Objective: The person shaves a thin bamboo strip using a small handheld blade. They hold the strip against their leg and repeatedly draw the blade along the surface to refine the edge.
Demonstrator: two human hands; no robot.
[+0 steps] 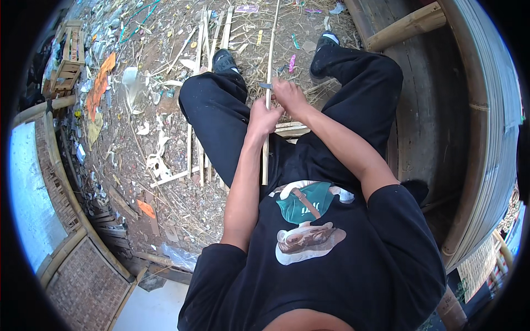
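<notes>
The left hand (pixel 264 117) clamps a strip (pixel 271 52) in its fingers, probably light and stiff, best held mid-length; the right hand (pixel 290 98) clamps a knife (pixel 265 86).

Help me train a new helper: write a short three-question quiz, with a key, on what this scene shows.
1. Which hand grips the small knife?
2. True or false: the left hand is empty.
3. Multiple choice: where is the wooden crate?
a) To the person's right
b) Directly beneath the person
c) To the person's left

Key
1. The right hand; the blade sticks out toward the left, at the long pale strip.
2. False; it grips the strip.
3. c
</notes>
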